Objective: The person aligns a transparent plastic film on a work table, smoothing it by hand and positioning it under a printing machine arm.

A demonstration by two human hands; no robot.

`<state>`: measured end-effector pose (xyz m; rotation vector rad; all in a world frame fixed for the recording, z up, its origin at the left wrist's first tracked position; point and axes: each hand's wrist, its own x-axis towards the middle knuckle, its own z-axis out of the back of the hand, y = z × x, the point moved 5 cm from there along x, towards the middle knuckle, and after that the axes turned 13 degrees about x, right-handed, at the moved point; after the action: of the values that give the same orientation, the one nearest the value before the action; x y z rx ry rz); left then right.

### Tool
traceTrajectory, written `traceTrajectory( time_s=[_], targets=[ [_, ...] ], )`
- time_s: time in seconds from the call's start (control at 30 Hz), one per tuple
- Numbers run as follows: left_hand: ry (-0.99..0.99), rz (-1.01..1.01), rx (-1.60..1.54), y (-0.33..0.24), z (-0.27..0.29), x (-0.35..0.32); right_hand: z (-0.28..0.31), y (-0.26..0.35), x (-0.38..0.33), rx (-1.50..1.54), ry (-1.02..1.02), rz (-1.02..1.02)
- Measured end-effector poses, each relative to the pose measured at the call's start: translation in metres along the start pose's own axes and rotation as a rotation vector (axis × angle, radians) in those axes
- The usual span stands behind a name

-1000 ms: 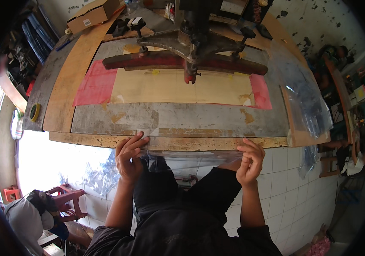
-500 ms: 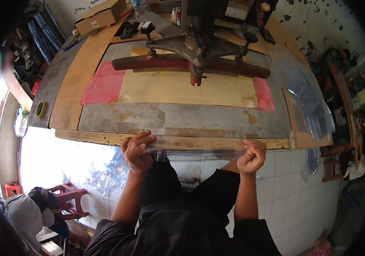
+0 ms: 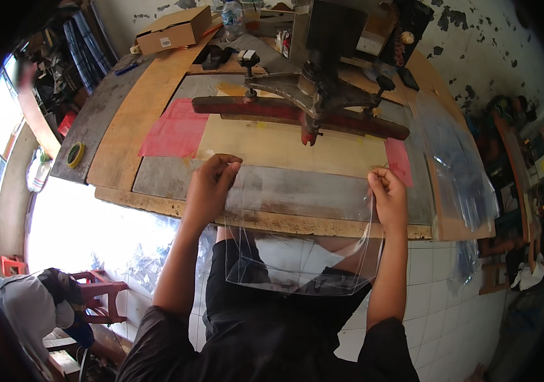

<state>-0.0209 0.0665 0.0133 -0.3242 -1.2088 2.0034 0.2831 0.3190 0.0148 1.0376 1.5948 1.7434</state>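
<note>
A clear plastic sheet (image 3: pixel 297 264), perhaps a bag or sleeve, hangs between my two hands and drapes past the table's front edge over my lap. My left hand (image 3: pixel 214 181) pinches its far left corner, and my right hand (image 3: pixel 388 191) pinches the far right corner. Both hands are over the front of the worktable, close to a pale yellow strip (image 3: pixel 297 149) flanked by pink pieces (image 3: pixel 173 127). Above that strip stands a press with a long dark red bar (image 3: pixel 253 109), apart from the sheet.
Stacked clear plastic (image 3: pixel 459 165) lies on the table's right side. At the back are a cardboard box (image 3: pixel 173 28) and a water bottle (image 3: pixel 232 19). A tape roll (image 3: pixel 76 155) sits at left. Plastic scraps (image 3: pixel 151 254) cover the floor near a red stool (image 3: pixel 103 296). Another person sits lower left.
Both hands have moved forward over the table, carrying the plastic sheet by its corners. The sheet, bunched at the table edge before, now hangs spread out. The view has shifted slightly.
</note>
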Motion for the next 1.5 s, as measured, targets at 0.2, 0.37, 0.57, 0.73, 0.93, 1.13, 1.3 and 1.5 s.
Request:
traceTrajectory(
  time_s=[0.2, 0.37, 0.57, 0.73, 0.93, 1.13, 1.3, 1.5],
  targets=[
    [-0.072, 0.074, -0.105, 0.005, 0.001, -0.006, -0.001, -0.002, -0.012, 0.047, -0.087, -0.051],
    [-0.115, 0.101, -0.202, 0.011, 0.006, -0.008, -0.003, -0.008, -0.009, 0.05, -0.081, -0.036],
    [-0.108, 0.083, -0.203, -0.001, 0.004, -0.009, 0.005, -0.003, -0.011, 0.015, -0.106, -0.009],
    [-0.107, 0.087, -0.254, 0.005, 0.006, -0.009, -0.001, -0.005, -0.009, 0.007, -0.113, -0.058],
    [-0.094, 0.078, -0.259, 0.007, 0.008, -0.011, -0.002, -0.004, -0.01, -0.011, -0.099, -0.037],
    [-0.078, 0.084, -0.233, 0.004, 0.006, -0.011, 0.006, -0.007, -0.009, -0.011, -0.104, -0.006],
    [-0.027, 0.08, -0.012, -0.012, 0.01, -0.002, 0.006, 0.011, 0.006, -0.08, -0.013, -0.048],
    [0.03, -0.125, 0.328, -0.011, 0.006, 0.039, 0.01, 0.003, 0.047, -0.295, 0.066, -0.048]
  ],
)
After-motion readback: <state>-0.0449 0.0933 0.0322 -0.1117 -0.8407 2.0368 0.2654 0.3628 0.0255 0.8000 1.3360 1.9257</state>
